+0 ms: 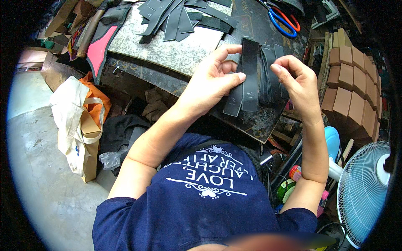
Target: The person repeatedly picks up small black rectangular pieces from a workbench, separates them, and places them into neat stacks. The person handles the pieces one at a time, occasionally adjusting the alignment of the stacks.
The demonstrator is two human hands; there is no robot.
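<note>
**Camera setup: single head view**

One view only, so no overlap with a second view to record. Head-worn fisheye camera, looking steeply down over the wearer's chest. Both forearms enter from the lower edge and rise to the left hand (211, 79) and right hand (295, 79) at upper centre, close to the lens. Beyond them lies the workbench (167, 52); concrete floor (37, 159) at left, fan (364, 192) at lower right. Straight edges bow toward the dark circular rim.
</note>
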